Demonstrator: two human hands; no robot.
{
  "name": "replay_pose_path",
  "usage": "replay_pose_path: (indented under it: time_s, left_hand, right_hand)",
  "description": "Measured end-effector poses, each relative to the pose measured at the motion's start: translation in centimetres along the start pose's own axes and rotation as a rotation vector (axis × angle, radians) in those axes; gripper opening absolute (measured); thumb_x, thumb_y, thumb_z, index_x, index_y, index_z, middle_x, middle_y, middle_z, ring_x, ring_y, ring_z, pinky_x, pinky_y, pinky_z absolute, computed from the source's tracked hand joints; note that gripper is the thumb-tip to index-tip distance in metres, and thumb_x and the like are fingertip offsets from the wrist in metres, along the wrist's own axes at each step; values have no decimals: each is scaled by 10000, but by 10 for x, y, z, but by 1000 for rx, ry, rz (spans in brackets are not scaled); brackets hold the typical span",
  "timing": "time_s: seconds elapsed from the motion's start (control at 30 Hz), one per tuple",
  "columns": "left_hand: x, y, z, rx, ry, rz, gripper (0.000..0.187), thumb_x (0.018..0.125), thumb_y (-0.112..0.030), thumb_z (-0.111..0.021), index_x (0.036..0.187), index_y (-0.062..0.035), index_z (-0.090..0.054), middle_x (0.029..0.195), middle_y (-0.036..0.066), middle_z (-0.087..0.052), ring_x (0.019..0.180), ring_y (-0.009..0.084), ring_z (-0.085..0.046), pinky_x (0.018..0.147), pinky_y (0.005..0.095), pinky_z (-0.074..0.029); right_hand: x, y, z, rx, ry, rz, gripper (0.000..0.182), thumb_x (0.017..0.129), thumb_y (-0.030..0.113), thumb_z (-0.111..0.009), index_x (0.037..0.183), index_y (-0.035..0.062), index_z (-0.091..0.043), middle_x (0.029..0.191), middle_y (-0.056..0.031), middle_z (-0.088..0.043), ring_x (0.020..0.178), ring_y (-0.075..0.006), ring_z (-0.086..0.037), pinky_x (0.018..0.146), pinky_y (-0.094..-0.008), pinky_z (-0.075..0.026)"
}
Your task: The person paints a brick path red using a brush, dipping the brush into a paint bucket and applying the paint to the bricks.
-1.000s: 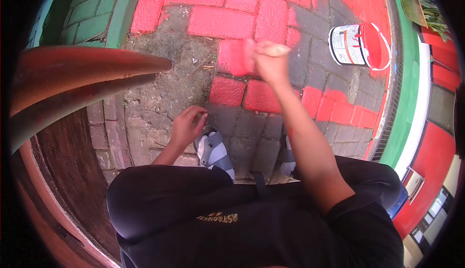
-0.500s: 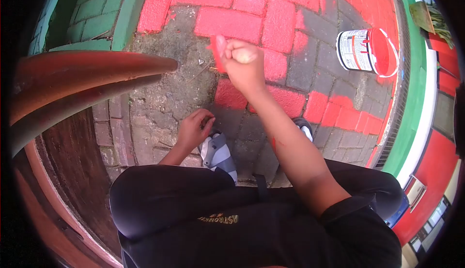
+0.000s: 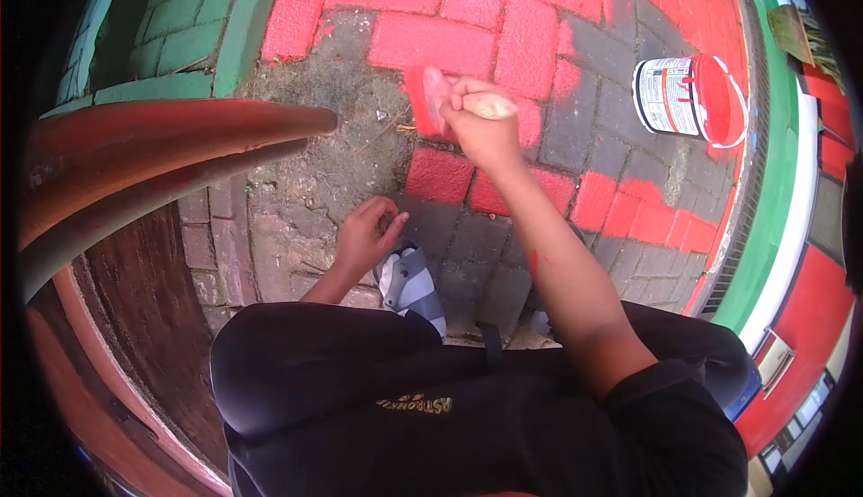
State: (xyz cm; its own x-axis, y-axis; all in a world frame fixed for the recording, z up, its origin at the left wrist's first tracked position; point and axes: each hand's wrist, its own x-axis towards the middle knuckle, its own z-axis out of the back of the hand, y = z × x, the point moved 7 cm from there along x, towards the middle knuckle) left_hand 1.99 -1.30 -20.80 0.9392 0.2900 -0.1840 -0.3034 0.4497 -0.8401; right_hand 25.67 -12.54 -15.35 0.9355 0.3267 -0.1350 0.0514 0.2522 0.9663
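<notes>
My right hand (image 3: 485, 133) is closed around the handle of a paintbrush (image 3: 433, 102). The brush head is covered in red paint and lies over the edge of the red-painted paving bricks (image 3: 431, 41), where they meet bare, dirty ground (image 3: 333, 155). A red smear marks my right forearm. My left hand (image 3: 369, 235) hangs over the ground beside my shoe (image 3: 412, 281), its fingers loosely curled with nothing visible in them.
A white paint bucket (image 3: 667, 94), red inside, lies tipped at the right. Thick brown pipes (image 3: 198, 128) jut in from the left. Green-painted bricks (image 3: 193, 21) are at the upper left. Unpainted grey bricks (image 3: 575, 124) lie between red ones. A drain grate (image 3: 719, 286) runs along the right.
The brush has turned in my right hand and shifted slightly right, its head showing broader now. My left hand keeps almost the same place. The whole view has moved a little.
</notes>
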Motion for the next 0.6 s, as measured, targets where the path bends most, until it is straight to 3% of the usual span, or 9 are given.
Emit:
replay_pose_path:
  time_s: [0.07,0.13,0.2,0.27,0.3,0.33,0.4,0.53,0.6]
  left_hand:
    - [0,-2,3,-5,-12,-18,190,918,-152,-755,890,-9,-633,834,102,-636,589,189,-616,565,319,-484]
    - [2,-2,4,-18,-29,-31,192,919,-151,-753,884,-6,-633,836,103,-637,592,187,-616,564,317,-483]
    - [0,3,5,-33,-46,10,191,921,-150,-750,873,-4,-636,842,101,-639,591,185,-614,564,315,-482]
    - [3,-2,6,-46,-62,-11,190,921,-146,-748,869,-2,-636,845,100,-641,594,183,-615,563,312,-481]
    - [2,-4,8,-56,-73,-21,188,921,-142,-746,864,-1,-636,849,98,-642,598,181,-617,562,310,-480]
    - [2,-2,8,-55,-73,-19,188,921,-142,-746,864,-1,-636,849,98,-642,598,181,-617,562,310,-480]
    - [4,2,11,-45,-85,-24,178,920,-133,-742,866,-1,-636,851,97,-645,592,178,-602,560,307,-473]
    - [3,5,16,-33,-93,-5,175,920,-131,-740,863,-2,-636,851,97,-645,581,175,-581,559,307,-466]
    - [1,5,16,-22,-91,-18,184,920,-138,-740,860,-3,-632,844,97,-639,568,180,-564,560,310,-463]
  right_hand:
    - [-1,-10,-6,-53,65,-1,235,783,-42,-689,681,90,-524,699,32,-592,645,-51,-546,580,-273,-449]
    - [-1,-16,20,-61,-49,-148,291,921,123,-712,673,46,-583,582,17,-500,596,-48,-503,556,-280,-411]
    - [-3,-7,29,-211,-48,-127,195,868,65,-704,707,44,-596,593,-38,-533,577,-106,-543,569,-303,-430]
    - [0,28,23,-336,-21,297,105,816,42,-694,746,71,-622,671,-112,-637,606,-210,-647,596,-352,-484]
    - [-1,42,19,-395,-16,544,31,790,113,-703,798,117,-673,811,-160,-713,744,-313,-723,660,-407,-545]
    - [-2,41,21,-394,-14,543,31,790,113,-703,798,117,-673,811,-160,-713,744,-313,-723,660,-407,-545]
    - [-15,19,-11,-757,578,468,85,790,201,-694,854,148,-708,973,-124,-753,868,-312,-740,715,-452,-574]
    - [-50,40,-8,-724,844,681,86,783,211,-663,804,130,-640,1117,-14,-767,947,-266,-742,693,-393,-569]
    - [-38,48,-1,-722,860,566,56,777,148,-670,762,118,-624,987,-39,-775,911,-263,-746,681,-366,-561]
